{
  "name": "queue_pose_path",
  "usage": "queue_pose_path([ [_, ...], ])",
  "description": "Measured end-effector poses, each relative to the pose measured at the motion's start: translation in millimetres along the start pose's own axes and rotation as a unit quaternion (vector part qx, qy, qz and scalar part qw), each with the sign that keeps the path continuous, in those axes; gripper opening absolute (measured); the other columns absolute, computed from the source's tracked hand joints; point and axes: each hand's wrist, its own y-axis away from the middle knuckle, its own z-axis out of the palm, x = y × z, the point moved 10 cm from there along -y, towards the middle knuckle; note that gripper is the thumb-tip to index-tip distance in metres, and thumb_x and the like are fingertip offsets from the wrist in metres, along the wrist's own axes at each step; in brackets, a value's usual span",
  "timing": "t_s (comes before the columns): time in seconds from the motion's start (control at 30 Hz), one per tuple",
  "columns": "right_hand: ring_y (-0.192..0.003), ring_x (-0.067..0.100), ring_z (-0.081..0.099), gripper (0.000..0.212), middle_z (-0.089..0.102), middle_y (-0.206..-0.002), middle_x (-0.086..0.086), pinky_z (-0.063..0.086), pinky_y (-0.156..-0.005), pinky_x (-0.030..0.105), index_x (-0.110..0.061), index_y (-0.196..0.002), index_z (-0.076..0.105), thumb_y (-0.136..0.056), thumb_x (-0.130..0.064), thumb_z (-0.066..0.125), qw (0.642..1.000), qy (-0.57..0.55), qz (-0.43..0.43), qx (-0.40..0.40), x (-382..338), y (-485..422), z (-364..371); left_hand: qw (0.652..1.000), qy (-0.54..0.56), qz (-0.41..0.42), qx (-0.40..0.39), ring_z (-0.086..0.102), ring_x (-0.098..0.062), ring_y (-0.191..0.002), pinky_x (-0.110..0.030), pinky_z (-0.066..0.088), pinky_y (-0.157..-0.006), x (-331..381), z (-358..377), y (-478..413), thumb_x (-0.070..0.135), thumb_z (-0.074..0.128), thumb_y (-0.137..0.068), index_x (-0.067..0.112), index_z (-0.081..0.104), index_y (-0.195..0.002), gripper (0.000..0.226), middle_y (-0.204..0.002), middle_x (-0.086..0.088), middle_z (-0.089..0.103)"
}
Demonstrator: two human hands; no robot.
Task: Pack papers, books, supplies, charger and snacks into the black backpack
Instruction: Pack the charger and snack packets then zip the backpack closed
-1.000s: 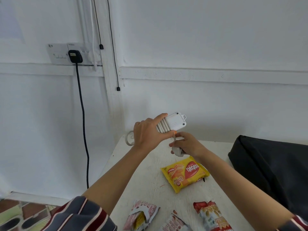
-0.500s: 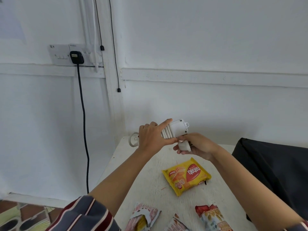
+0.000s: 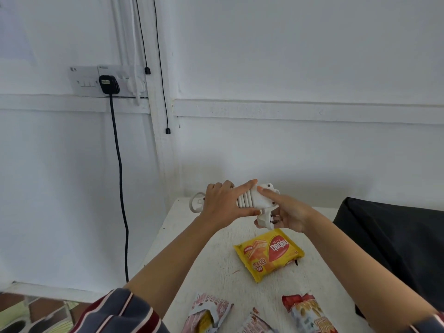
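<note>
Hands are both closed on the charger point(image 3: 254, 199): its coiled cord is gripped by the left hand point(image 3: 223, 207), its plug point(image 3: 266, 218) pinched by the right hand point(image 3: 288, 215). It is held above the counter point(image 3: 216, 260), at 12 o'clock of the wafer pack point(image 3: 268, 253), long axis 8-to-2 o'clock, tabbed end toward 2. Should the plug be released, the coils could be unwound.

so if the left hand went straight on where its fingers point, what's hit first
Probably the right hand, whose forefinger rests on the white charger the left hand grips; depth unclear.

"nabati" on yellow wafer packet point(image 3: 269, 254)
</note>
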Motion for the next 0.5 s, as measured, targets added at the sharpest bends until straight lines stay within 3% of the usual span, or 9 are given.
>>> queue_pose_path([
  [0.17,-0.057,0.026,0.067,0.032,0.069,-0.067,0.011,0.058,-0.058,0.033,-0.007,-0.091,0.063,-0.081,-0.037,0.067,0.998,0.005,-0.023,0.053,0.6,5.2,-10.1,1.0,0.016,0.021,-0.008,0.05,-0.02,-0.102,-0.033,0.03,-0.091,13.9,-1.2,3.1,0.074,0.045,-0.075,0.049,0.023,-0.141,0.074,-0.109,-0.004,0.055],
  [0.4,-0.073,0.026,0.057,0.064,0.062,-0.082,0.013,0.048,-0.062,0.031,-0.009,-0.1,0.065,-0.056,-0.054,0.079,0.992,0.027,-0.065,0.107,-2.6,29.3,-21.9,0.998,0.038,0.058,0.004,0.052,-0.02,-0.1,-0.033,0.03,-0.091,39.2,-11.0,4.4,0.071,0.049,-0.075,0.049,0.027,-0.14,0.072,-0.104,-0.004,0.057],
  [0.5,-0.068,0.022,0.06,0.046,0.065,-0.08,0.01,0.051,-0.059,0.027,-0.01,-0.098,0.065,-0.066,-0.041,0.075,0.993,-0.017,-0.055,0.104,4.0,39.5,-24.5,0.996,0.036,0.083,0.014,0.053,-0.02,-0.099,-0.032,0.03,-0.089,51.6,-18.0,7.5,0.072,0.052,-0.073,0.047,0.031,-0.139,0.074,-0.104,-0.004,0.058],
])
